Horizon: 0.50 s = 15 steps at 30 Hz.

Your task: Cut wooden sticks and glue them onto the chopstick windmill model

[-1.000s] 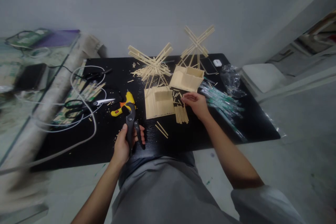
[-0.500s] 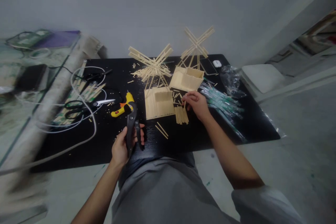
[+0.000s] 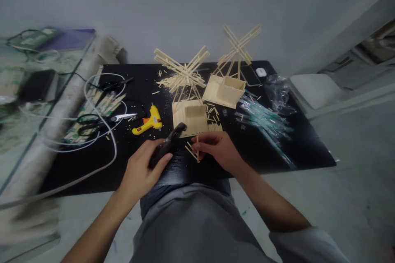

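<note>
Wooden stick (image 3: 198, 155) is pinched between the fingers (image 3: 205, 147) of the right hand (image 3: 222, 150).

Left hand (image 3: 141, 167) around shears (image 3: 169, 141), glue gun (image 3: 152, 121) at that hand's twelve o'clock, right hand (image 3: 217, 148) pinching stick (image 3: 198, 156), model (image 3: 195, 113) at its eleven, packets (image 3: 264, 116) at two.

In dim light, a plain grey wall (image 3: 173, 4) rises behind the black table (image 3: 311, 152), with a white seat (image 3: 314, 89) just to the table's right, blurred shelving (image 3: 378, 51) farther right of it, and pale, green-flecked floor (image 3: 345, 205) before it.
</note>
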Tool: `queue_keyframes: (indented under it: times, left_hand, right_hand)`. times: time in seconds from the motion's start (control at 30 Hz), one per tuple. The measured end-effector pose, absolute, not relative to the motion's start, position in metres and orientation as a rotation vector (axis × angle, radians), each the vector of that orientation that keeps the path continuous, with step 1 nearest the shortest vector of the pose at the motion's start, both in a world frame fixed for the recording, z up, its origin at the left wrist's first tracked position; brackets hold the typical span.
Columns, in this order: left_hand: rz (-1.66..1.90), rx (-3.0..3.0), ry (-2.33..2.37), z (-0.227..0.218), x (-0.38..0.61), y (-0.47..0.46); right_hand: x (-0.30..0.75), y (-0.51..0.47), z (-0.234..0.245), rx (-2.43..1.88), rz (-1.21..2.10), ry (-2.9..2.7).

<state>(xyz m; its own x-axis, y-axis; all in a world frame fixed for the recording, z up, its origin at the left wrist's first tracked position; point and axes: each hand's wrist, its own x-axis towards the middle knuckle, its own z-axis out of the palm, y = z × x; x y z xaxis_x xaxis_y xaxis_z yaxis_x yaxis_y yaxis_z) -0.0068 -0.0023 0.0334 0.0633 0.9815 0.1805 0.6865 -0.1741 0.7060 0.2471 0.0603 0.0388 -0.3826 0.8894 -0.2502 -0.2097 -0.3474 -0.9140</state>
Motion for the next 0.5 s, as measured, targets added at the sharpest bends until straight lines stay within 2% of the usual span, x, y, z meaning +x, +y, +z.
queue_keyframes:
  times: [0.23, 0.5]
  left_hand:
    - [0.699, 2.358, 1.719, 0.039, -0.006, 0.008]
    - [0.623, 2.454, 1.71, 0.036, -0.007, 0.007]
  right_hand:
    - [0.237, 0.055, 0.033, -1.046, 1.838, -1.113]
    - [0.24, 0.052, 0.031, -1.031, 1.746, -1.234]
